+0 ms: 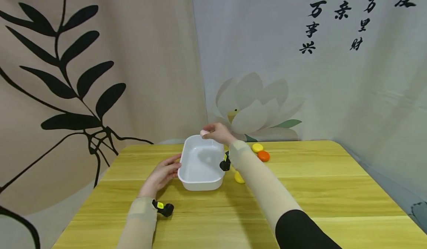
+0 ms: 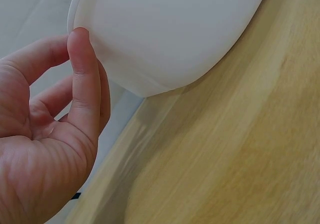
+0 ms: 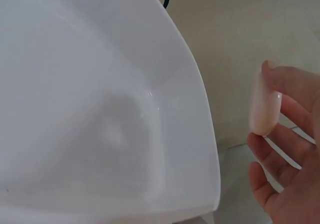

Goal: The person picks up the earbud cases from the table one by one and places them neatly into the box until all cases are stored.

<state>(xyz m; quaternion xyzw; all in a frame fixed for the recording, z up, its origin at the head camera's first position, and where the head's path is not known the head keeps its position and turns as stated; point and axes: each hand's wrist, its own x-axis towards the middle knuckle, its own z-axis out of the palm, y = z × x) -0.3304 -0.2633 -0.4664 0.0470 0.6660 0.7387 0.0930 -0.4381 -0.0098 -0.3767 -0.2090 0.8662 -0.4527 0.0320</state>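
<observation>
OK, leftmost on the wooden table (image 1: 317, 189) we see the left hand (image 1: 163, 174), fingertips at the L side of the white tub (image 1: 201, 186). We can't tell if it's pinching the rim or just touching; either way it's prob. there to steady the tub, b/c that side faces it.

Next, at the tub's far edge, a pale rounded piece (image 1: 204, 133) is pinched btwn thumb & fingers of the right hand (image 1: 218, 133); we'd guess the fingertip hold is b/c it's small & smooth. Further R, past the sleeve, an orange oval (image 1: 263, 156) sits just beside a yellow oval (image 1: 257, 147); a 2nd yellow piece (image 1: 239, 177) lies nearer us, partly hidden by the forearm.

As for views: L wrist cam gives us the thumb tip at the rim, tiny in the head view. R wrist cam shows the pale piece's long shape & puts it outside the rim, w/ a shadow on the tub floor. Only the head view has the coloured pieces; exact height over the rim, can't say.
</observation>
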